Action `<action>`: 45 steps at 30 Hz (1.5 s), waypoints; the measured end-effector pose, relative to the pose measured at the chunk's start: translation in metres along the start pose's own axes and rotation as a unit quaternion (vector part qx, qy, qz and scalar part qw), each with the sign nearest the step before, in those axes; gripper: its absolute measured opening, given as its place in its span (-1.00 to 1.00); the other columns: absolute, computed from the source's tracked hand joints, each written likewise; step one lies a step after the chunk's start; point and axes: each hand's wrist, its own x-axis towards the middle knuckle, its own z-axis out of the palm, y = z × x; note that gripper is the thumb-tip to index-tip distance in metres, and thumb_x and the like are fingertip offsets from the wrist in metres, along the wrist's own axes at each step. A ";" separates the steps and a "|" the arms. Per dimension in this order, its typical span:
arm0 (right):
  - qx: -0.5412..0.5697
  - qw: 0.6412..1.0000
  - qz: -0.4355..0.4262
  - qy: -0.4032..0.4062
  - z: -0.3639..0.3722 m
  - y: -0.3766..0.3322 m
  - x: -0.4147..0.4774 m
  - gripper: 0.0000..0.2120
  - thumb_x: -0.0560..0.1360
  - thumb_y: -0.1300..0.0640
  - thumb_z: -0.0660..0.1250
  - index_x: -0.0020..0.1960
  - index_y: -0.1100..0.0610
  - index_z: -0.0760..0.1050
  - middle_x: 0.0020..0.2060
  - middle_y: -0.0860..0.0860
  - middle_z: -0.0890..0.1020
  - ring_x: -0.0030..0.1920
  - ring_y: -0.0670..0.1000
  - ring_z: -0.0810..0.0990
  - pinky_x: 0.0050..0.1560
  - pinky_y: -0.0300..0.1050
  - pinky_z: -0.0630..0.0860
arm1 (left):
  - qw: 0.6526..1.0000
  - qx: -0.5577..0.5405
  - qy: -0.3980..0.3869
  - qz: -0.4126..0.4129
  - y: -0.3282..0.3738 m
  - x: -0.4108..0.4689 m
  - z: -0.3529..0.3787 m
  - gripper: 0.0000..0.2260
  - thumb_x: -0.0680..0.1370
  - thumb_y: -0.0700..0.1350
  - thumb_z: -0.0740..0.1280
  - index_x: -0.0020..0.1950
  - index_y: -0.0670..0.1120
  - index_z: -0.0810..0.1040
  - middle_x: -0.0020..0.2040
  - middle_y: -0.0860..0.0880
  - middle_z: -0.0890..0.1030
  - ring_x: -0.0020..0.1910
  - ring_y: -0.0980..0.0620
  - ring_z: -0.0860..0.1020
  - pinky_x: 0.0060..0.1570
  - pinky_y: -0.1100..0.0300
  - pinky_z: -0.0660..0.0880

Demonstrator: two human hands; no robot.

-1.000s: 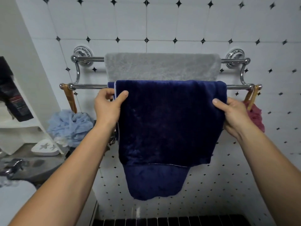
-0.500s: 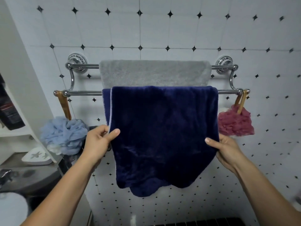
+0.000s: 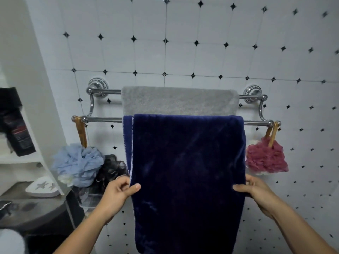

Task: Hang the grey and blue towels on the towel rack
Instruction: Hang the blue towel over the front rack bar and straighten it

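Note:
A chrome double towel rack (image 3: 104, 119) is fixed to the tiled wall. The grey towel (image 3: 179, 100) hangs over its rear upper bar. The dark blue towel (image 3: 187, 171) is draped over the front lower bar and hangs down past the frame's bottom edge. My left hand (image 3: 119, 193) pinches the blue towel's left edge about halfway down. My right hand (image 3: 256, 191) grips its right edge at the same height, thumb in front.
A light blue bath sponge (image 3: 78, 164) hangs from the rack's left end and a dark red one (image 3: 266, 158) from its right end. A black mesh sponge (image 3: 111, 167) sits by the left edge. White shelves and a dark countertop (image 3: 33, 211) stand at the left.
Both hands have slid down the blue towel's side edges from near the bar to about halfway down. The towel now hangs straighter and longer. The view has tilted, so the rack sits lower in frame.

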 end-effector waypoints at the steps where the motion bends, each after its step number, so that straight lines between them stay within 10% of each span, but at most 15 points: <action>1: 0.004 1.000 -0.012 0.019 0.000 -0.015 0.006 -0.64 0.38 0.22 0.46 0.17 0.16 0.61 0.01 0.06 0.73 0.05 0.13 0.69 0.09 0.07 0.57 | 1.000 0.010 0.000 0.002 0.007 0.002 0.001 -0.54 0.39 0.07 0.50 -0.33 -0.20 0.31 -0.33 -0.05 0.32 -0.32 0.01 0.31 -0.20 0.07 0.29; 8: 0.108 0.978 -0.043 0.171 0.017 -0.131 0.056 -0.61 0.36 -0.17 0.45 0.02 0.10 0.66 -0.10 0.04 0.74 -0.09 0.11 0.70 0.02 0.03 0.58 | 0.985 -0.083 0.138 0.064 0.127 0.050 0.027 -0.82 0.42 0.04 0.50 -0.28 -0.03 0.64 -0.32 0.04 0.66 -0.33 0.09 0.61 -0.34 0.21 0.53; 14: 0.060 0.968 -0.046 0.240 0.015 -0.149 0.053 -0.52 0.29 -0.13 0.52 0.04 0.20 0.64 -0.02 0.19 0.70 -0.02 0.20 0.66 0.11 0.23 0.59 | 0.948 -0.179 0.263 -0.034 0.178 0.078 0.010 -0.89 0.44 -0.13 0.46 -0.17 -0.17 0.63 -0.17 -0.12 0.69 -0.25 -0.05 0.63 -0.40 0.19 0.58; 22: 0.123 0.977 -0.071 0.159 0.008 -0.131 0.046 -0.86 0.47 0.14 0.39 -0.25 0.11 0.63 -0.42 0.01 0.64 -0.43 0.02 0.54 -0.41 -0.17 0.45 | 0.959 -0.139 0.243 -0.029 0.158 0.059 -0.001 -0.90 0.50 -0.16 0.43 -0.20 -0.14 0.65 -0.24 -0.06 0.71 -0.23 0.00 0.65 -0.25 0.22 0.55; 34: -0.144 0.967 -0.149 0.147 0.014 -0.155 0.045 -0.81 0.40 0.24 0.45 0.00 0.10 0.60 -0.46 -0.01 0.64 -0.51 -0.04 0.51 -0.43 -0.16 0.44 | 0.969 -0.079 0.235 0.024 0.159 0.068 0.004 -0.76 0.44 -0.02 0.47 -0.39 -0.08 0.62 -0.28 -0.11 0.61 -0.27 -0.04 0.54 -0.15 0.07 0.50; 38: -0.261 0.925 -0.193 0.200 0.022 -0.163 0.053 -0.91 0.30 0.07 0.48 -0.21 -0.05 0.63 -0.64 -0.23 0.46 -0.56 -0.15 0.37 -0.36 -0.17 0.32 | 0.970 -0.038 0.239 0.034 0.164 0.072 0.010 -0.73 0.44 -0.04 0.45 -0.27 -0.25 0.61 -0.26 -0.14 0.59 -0.25 -0.03 0.51 -0.13 0.06 0.48; 45: -0.431 0.858 -0.156 0.231 0.021 -0.184 0.050 -0.90 0.28 0.01 0.35 -0.28 0.03 0.52 -0.41 -0.14 0.58 -0.29 -0.03 0.53 -0.23 -0.10 0.41 | 0.955 0.038 0.293 0.026 0.177 0.073 -0.002 -0.76 0.33 0.00 0.42 -0.29 -0.19 0.62 -0.27 -0.17 0.63 -0.25 -0.10 0.56 -0.08 -0.01 0.53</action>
